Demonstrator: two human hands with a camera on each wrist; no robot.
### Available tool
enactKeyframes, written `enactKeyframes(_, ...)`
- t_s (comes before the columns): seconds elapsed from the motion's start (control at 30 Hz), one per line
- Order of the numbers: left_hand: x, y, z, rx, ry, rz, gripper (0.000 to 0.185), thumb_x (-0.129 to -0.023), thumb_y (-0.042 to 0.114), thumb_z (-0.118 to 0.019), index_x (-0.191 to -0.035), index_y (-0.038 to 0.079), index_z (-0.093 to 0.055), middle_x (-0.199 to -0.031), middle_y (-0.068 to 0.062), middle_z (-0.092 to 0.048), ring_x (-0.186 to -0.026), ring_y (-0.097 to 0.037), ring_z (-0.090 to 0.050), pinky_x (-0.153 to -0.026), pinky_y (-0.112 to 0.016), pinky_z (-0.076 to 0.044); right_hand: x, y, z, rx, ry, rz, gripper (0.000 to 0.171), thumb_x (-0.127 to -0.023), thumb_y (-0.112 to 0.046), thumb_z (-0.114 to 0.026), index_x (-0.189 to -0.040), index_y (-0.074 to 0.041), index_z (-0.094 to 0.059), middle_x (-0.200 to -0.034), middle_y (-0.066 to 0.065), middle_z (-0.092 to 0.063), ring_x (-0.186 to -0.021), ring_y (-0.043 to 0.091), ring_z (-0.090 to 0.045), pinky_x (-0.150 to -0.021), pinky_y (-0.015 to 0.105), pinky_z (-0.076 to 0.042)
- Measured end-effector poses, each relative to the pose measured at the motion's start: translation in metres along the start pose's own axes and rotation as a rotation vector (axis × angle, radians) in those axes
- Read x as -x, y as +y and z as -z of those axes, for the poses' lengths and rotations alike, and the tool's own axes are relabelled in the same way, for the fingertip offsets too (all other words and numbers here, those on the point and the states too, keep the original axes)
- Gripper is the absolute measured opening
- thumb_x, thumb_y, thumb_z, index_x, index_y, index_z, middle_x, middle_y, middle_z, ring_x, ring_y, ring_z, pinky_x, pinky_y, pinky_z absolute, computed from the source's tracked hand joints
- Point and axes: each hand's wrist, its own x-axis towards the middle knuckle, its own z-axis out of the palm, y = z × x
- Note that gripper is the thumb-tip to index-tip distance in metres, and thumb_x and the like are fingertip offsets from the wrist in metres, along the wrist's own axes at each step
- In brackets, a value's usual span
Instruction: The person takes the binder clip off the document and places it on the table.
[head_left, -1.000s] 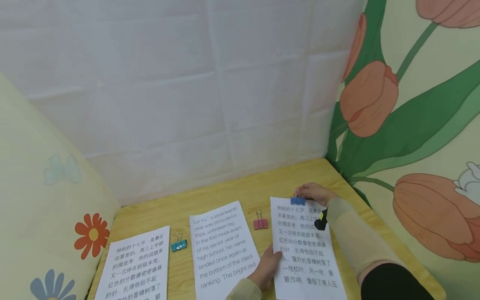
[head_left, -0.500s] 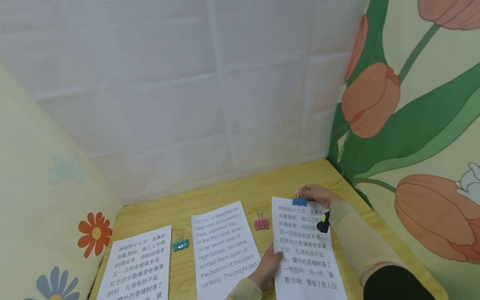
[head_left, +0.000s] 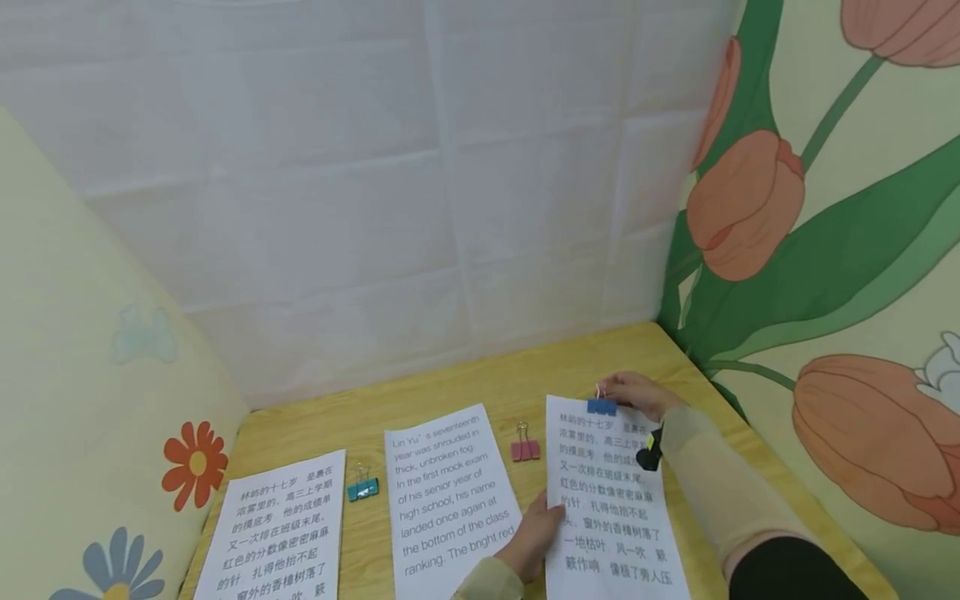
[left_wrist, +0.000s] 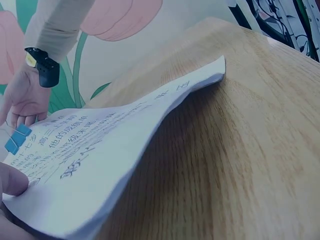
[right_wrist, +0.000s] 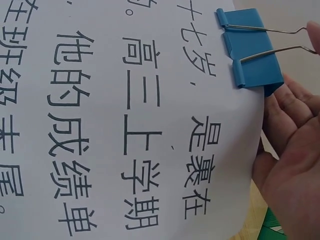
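On the right, a stack of printed paper sheets (head_left: pixel 611 504) has a blue binder clip (head_left: pixel 602 407) on its top edge. My left hand (head_left: pixel 531 537) pinches the stack's left edge, thumb on the printed face. In the left wrist view the stack (left_wrist: pixel 120 155) bends, its far corner raised off the table. My right hand (head_left: pixel 637 395) holds the clip at its wire handles. In the right wrist view a fingertip (right_wrist: pixel 314 37) meets the front handle of the clip (right_wrist: pixel 255 47), which bites over the paper edge; other fingers are partly hidden behind the clip and paper.
Two more printed stacks lie on the wooden table (head_left: pixel 442 383): an English one (head_left: pixel 450 500) in the middle and a Chinese one (head_left: pixel 273 529) at the left. A teal binder clip (head_left: pixel 363 490) and a pink binder clip (head_left: pixel 525 450) lie between the stacks. Walls stand behind and on both sides.
The head view has shifted slightly, so everything sits a little further right. Both hands keep their places on the stack and the blue clip.
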Motion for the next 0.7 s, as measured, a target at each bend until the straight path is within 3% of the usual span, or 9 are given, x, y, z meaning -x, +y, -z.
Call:
enactKeyframes(0.17, -0.0026, -0.0018, -0.0001, 0.0, 0.007, -0.009, 0.051, -0.107, 0.017, -0.042, -0.156, 0.003, -0.035, -0.104, -0.007, -0.07, -0.088, -0.023, -0.073, -0.078, -0.038, -0.06, 0.0014, 0.0015, 0.0006, 0.0, 0.003, 0.018, 0.048, -0.108, -0.022, -0.057, -0.136, 0.017, -0.05, -0.12, 0.015, -0.068, -0.107, 0.02, -0.065, -0.099, 0.038, -0.049)
enactKeyframes(0.3, -0.0027, -0.0008, -0.0009, 0.004, -0.004, 0.008, 0.051, -0.108, 0.017, -0.041, -0.157, 0.003, -0.034, -0.105, -0.005, -0.07, -0.09, -0.023, -0.072, -0.08, -0.04, -0.06, 0.0056, 0.0013, -0.0008, 0.009, 0.014, 0.056, 0.043, -0.108, -0.017, -0.054, -0.133, 0.017, -0.051, -0.123, 0.022, -0.067, -0.106, 0.02, -0.064, -0.096, 0.036, -0.05)
enactKeyframes(0.5, -0.0046, -0.0008, -0.0019, -0.008, -0.007, 0.025, 0.053, -0.108, 0.017, -0.041, -0.159, 0.003, -0.031, -0.107, -0.004, -0.069, -0.091, -0.022, -0.071, -0.082, -0.039, -0.059, 0.008, 0.0005, -0.0011, 0.006, 0.083, 0.079, 0.036, -0.109, -0.019, -0.054, -0.125, 0.013, -0.056, -0.122, 0.021, -0.067, -0.103, 0.018, -0.064, -0.092, 0.032, -0.049)
enactKeyframes(0.7, -0.0045, -0.002, -0.0032, -0.037, 0.014, 0.017, 0.053, -0.107, 0.014, -0.044, -0.157, 0.001, -0.034, -0.107, -0.005, -0.068, -0.091, -0.022, -0.07, -0.082, -0.038, -0.058, 0.0054, 0.0014, 0.0012, -0.027, 0.151, 0.092, 0.033, -0.11, -0.02, -0.052, -0.124, 0.01, -0.054, -0.122, 0.018, -0.067, -0.106, 0.017, -0.064, -0.098, 0.037, -0.049)
